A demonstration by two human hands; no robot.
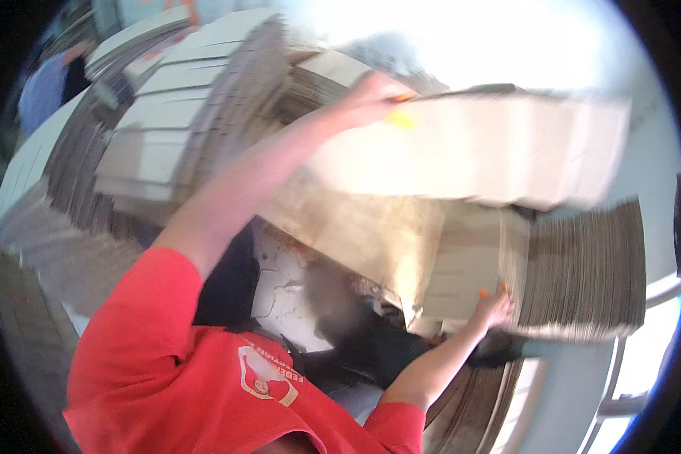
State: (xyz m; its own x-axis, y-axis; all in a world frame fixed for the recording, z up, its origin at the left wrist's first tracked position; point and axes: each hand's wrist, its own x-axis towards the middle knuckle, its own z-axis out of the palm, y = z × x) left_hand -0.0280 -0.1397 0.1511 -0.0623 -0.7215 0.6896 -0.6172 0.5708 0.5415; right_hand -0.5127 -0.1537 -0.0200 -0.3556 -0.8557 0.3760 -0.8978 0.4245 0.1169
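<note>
Orange covers show on the fingertips of both my hands. Reaching far out, my left hand (374,100) is closed on the edge of a blurred batch of pale cardboard sheets (477,151), fanned out in steps to the right. A yellow patch, too smeared to name, shows by its fingers. Nearer to me, my right hand (495,309) has its fingers curled at the near edge of more overlapping cardboard sheets (461,261), seemingly gripping them. These sheets lie against a thick stack of cardboard (586,265) on the right. Motion blurs the fingers.
A brown board surface (356,219) lies between my arms. Tall leaning rows of cardboard sheets (174,113) fill the left side. Another person (45,91) in light blue is at the far left. A pale metal frame (628,401) stands at the lower right.
</note>
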